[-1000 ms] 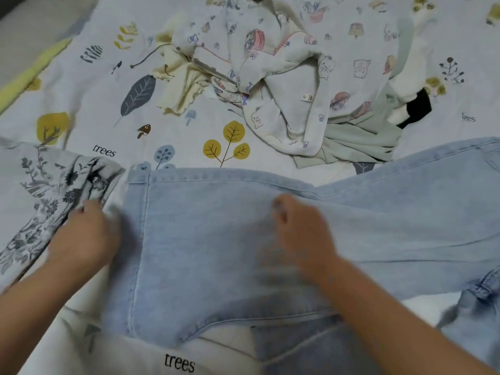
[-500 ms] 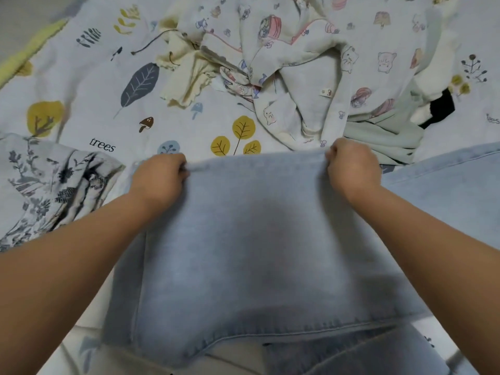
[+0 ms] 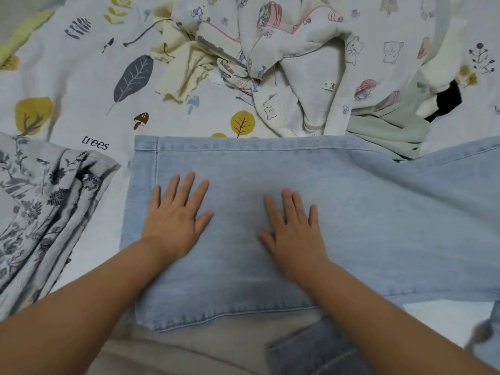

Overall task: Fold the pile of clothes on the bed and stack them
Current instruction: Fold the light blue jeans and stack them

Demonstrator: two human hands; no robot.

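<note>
Matt, pale denim jeans (image 3: 270, 169)

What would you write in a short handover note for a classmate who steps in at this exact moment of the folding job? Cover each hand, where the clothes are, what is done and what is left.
Left hand: open, fingers spread, pressing flat on the light blue jeans.
Right hand: open, flat on the same jeans.
Jeans: spread on the bed sheet in front of you, one fold laid over, the rest running off to the right.
Pile of unfolded clothes: beyond the jeans, a cartoon-print garment on top.
Grey floral garment: left of the jeans, bunched.
Done: jeans partly folded.
Left: finish the jeans, fold the pile, stack everything.
</note>
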